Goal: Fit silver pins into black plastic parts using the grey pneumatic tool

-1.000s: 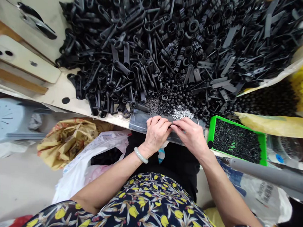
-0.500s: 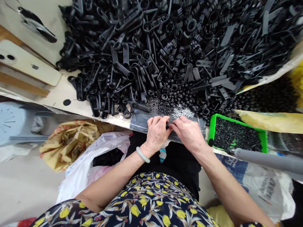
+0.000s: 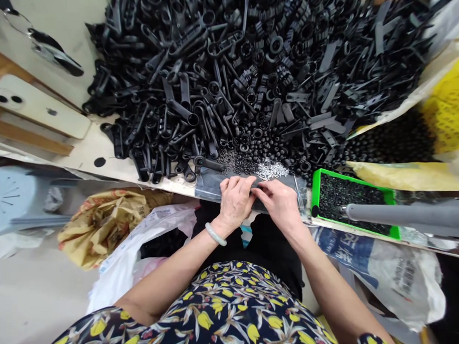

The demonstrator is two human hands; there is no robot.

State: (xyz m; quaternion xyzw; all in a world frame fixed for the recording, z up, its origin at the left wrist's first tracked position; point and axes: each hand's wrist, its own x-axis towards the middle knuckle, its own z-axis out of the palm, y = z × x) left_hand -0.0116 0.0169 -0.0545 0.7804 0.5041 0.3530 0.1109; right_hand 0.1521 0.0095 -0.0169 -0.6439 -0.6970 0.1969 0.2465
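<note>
My left hand (image 3: 234,199) and my right hand (image 3: 279,203) meet at the table's front edge, over a dark mat (image 3: 209,183). Between them the fingers pinch a small black plastic part (image 3: 255,186), mostly covered by the fingertips. The left fingers curl over it, while the right thumb and forefinger press at its right end. Just beyond the hands lies a heap of small silvery pins (image 3: 272,170). Beside that, to the left, are tiny dark metal bits (image 3: 231,161), with round black caps (image 3: 264,143) behind.
Black plastic handles (image 3: 181,93) are piled across the table. At right stands a green tray (image 3: 316,191) of tiny black pieces, with a grey bar (image 3: 400,212) crossing it. A white phone (image 3: 39,106) leans at left. Bags, including a brown sack (image 3: 103,221), sit below the edge.
The view has shifted a little, so the table's contents at right appear further left. Both hands stay together at the edge, with the right fingers slightly lower around the black part.
</note>
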